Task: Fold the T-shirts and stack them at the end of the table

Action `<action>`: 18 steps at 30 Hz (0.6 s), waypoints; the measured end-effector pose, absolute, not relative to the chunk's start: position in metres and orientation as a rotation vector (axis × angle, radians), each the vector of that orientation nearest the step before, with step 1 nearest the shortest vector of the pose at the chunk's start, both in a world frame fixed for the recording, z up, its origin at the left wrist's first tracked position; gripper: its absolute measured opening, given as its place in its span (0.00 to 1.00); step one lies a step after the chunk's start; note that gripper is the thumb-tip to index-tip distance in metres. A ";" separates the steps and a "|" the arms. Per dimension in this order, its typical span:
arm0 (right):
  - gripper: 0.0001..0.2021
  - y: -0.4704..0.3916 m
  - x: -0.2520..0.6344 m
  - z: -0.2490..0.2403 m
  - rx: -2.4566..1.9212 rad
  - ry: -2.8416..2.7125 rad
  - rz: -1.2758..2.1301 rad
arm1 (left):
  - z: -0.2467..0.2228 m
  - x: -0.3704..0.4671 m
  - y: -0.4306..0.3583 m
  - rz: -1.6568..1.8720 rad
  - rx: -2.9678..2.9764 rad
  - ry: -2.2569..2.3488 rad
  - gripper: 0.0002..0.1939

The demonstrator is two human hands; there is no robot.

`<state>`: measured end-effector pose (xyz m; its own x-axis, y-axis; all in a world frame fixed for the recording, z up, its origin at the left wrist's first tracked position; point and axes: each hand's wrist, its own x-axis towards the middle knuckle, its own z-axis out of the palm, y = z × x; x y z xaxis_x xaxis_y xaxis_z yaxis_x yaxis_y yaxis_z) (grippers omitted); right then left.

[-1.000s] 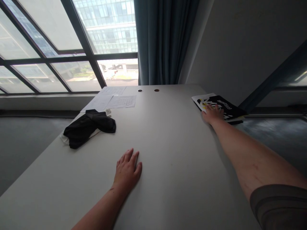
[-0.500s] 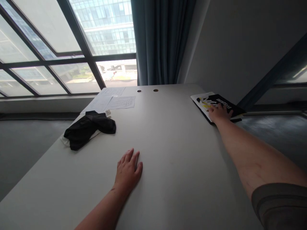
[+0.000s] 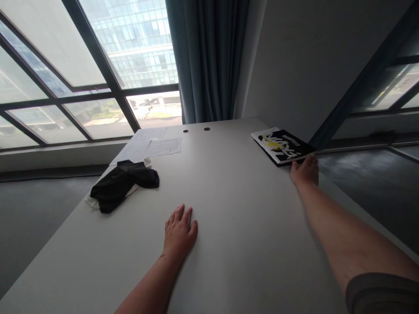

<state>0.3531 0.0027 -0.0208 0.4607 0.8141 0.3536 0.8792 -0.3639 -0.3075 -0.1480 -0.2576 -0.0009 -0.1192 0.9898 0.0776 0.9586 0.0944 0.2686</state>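
Note:
My left hand [image 3: 180,232] lies flat on the white table [image 3: 222,209], fingers spread, holding nothing. At the table's right edge is a black and white book [image 3: 284,146] with yellow on its cover, and something dark shows beneath it. My right hand [image 3: 306,170] is at the near right corner of the book, fingers curled over the corner and thumb at the near edge. Its fingertips are partly hidden. A bundle of black cloth [image 3: 121,185] with white parts lies beyond my left hand, to the left.
Printed sheets of paper [image 3: 163,146] lie at the far left of the table. Two round holes [image 3: 207,129] are set near its far edge. Behind stand a blue curtain [image 3: 209,61], a window and a grey wall [image 3: 294,65].
My right hand has moved off the top of the book's cover to its near right corner. The view has shifted slightly; my left hand stays flat on the table.

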 end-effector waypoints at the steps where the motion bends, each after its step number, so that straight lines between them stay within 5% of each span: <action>1: 0.38 -0.006 0.349 -0.024 -2.232 -1.469 -0.210 | -0.002 -0.148 -0.258 0.381 2.004 2.227 0.27; 9: 0.32 -0.086 0.282 -0.036 -2.283 -1.865 -0.117 | -0.013 -0.194 -0.215 0.506 2.224 2.243 0.29; 18: 0.38 -0.193 0.056 -0.018 -1.805 -2.499 0.267 | 0.000 -0.338 -0.154 0.782 1.886 2.832 0.34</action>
<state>0.0564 -0.1932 -0.0179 -0.3185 0.9459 -0.0627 0.9377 0.3047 -0.1669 -0.3379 -0.1538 -0.0005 -0.3735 0.7732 0.5125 0.9266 0.3368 0.1671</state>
